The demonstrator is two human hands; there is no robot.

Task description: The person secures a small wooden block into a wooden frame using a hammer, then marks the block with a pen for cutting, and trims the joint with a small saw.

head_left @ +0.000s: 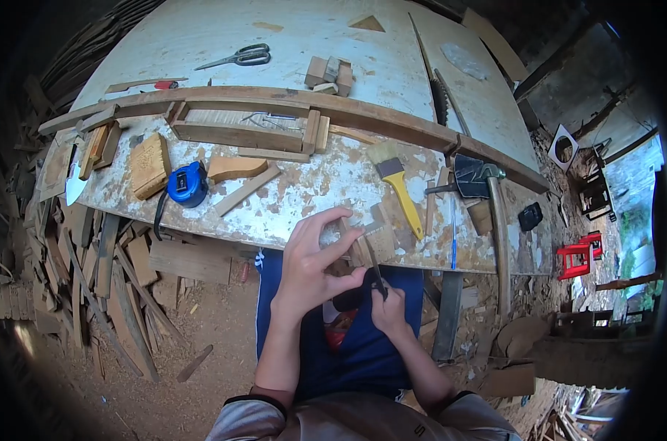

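Note:
My left hand [315, 261] is at the bench's front edge, thumb and fingers curved around a small piece of wood [361, 252]. My right hand [389, 310], low in front of my lap, is closed around the dark handle of a narrow-bladed hand tool [376, 273]. Its blade points up and away, overlapping the wood in this view; the tool's exact kind I cannot tell. Just right of the fingertips lies a pale wood block [381, 239]. Beyond it rests a yellow-handled paintbrush [401, 192], bristles pointing away.
On the paint-stained bench [304, 195] are a blue tape measure [187, 184], a hammer [497, 220], a blue pen [453, 239] and wood offcuts. A long wooden rail [377, 116] crosses it. Scissors [249, 55] and a saw [441, 103] lie behind. Scrap wood [124, 294] piles up at left.

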